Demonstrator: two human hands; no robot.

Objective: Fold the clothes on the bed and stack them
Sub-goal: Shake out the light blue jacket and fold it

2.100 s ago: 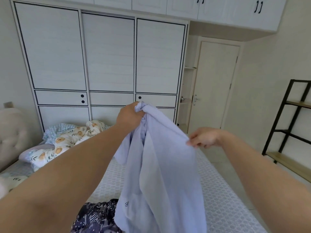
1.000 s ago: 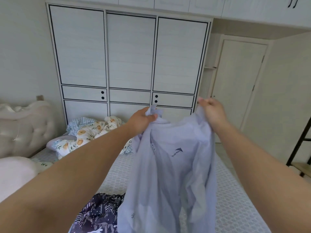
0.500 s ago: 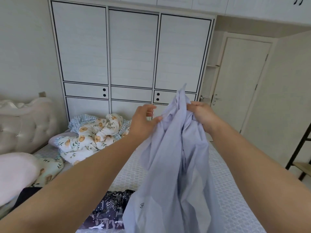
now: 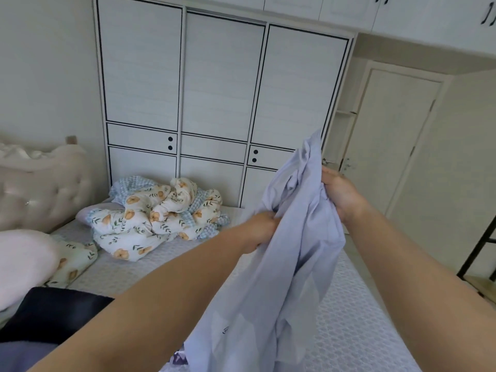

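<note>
both hands, left hand [image 4: 261,229] and right hand [image 4: 338,193], clutch the lilac shirt [image 4: 281,264]; light, limp fabric, best pinched at its shoulders.

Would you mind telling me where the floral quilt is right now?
In the head view, the floral quilt lies bunched on the bed's far left side, in front of the wardrobe, right of the padded headboard.

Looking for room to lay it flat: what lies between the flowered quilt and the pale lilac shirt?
Head view: bare patterned mattress separates flowered quilt from pale lilac shirt; the left forearm crosses nearer.
</note>
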